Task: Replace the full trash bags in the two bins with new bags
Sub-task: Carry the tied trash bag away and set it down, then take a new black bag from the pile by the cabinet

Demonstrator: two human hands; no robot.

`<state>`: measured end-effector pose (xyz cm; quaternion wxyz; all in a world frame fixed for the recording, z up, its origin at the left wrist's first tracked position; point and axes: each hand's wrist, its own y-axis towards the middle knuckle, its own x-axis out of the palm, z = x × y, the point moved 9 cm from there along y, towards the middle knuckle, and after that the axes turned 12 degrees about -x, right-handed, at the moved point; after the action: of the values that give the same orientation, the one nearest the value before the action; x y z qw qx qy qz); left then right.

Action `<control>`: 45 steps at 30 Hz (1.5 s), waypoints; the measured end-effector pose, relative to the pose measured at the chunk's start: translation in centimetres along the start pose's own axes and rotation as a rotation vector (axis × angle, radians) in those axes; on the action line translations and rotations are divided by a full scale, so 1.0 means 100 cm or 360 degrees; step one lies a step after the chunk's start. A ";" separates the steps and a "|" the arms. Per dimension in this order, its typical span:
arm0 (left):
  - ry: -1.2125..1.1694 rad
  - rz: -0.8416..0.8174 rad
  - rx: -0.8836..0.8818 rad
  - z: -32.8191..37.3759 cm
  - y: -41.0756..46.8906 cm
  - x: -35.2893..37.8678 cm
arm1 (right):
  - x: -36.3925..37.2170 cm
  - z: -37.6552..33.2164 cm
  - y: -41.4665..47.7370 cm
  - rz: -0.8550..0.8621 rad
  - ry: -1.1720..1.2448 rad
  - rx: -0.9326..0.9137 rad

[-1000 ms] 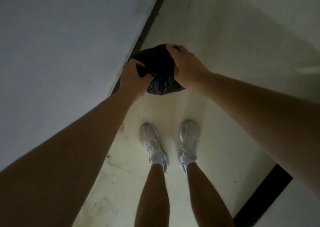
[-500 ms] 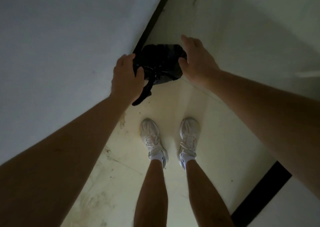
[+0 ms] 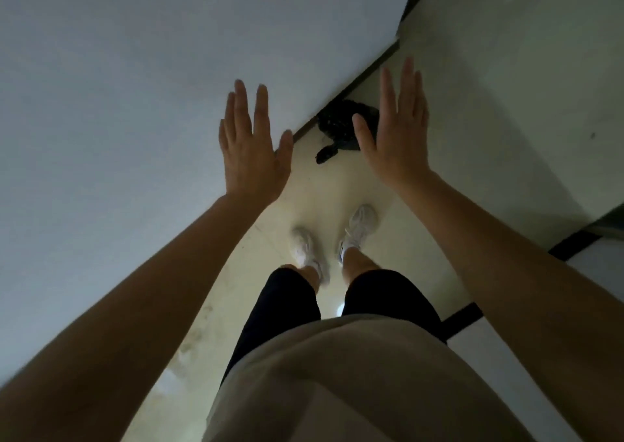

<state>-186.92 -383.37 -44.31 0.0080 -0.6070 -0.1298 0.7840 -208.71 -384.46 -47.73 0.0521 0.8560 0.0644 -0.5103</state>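
So, the trash bag (image 3: 337, 120) on the floor (image 3: 337, 184) by the wall (image 3: 135, 70) looks soft and light; I'd grab its twisted tail (image 3: 326, 153). The left hand (image 3: 251, 151) and right hand (image 3: 395, 137) have fingers (image 3: 241, 103) straight, holding nothing.

A pale wall (image 3: 118, 103) meets the cream floor (image 3: 337, 188) along a dark skirting strip (image 3: 358, 81). White sneakers (image 3: 363, 220) stand on the floor, below black shorts (image 3: 280, 299) and a beige top (image 3: 337, 374).

Crinkled plastic bag (image 3: 339, 125); glossy floor (image 3: 337, 184)
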 end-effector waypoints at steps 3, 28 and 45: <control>0.0040 0.0201 -0.0051 -0.024 -0.043 -0.079 | -0.048 -0.073 0.000 -0.0026 -0.0048 -0.0337; 0.0360 0.1637 -0.2206 -0.506 -0.933 -0.395 | -0.013 -0.925 -0.535 -0.0267 0.0643 -0.2773; 0.0442 0.1522 -0.3243 -0.709 -1.308 -0.318 | 0.160 -1.232 -1.009 -0.0951 0.0860 -0.3619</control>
<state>-129.86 -248.67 -2.54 -0.7759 -0.4000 -0.4603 0.1618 -110.91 -264.93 -5.81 0.6408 0.3512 0.6814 0.0418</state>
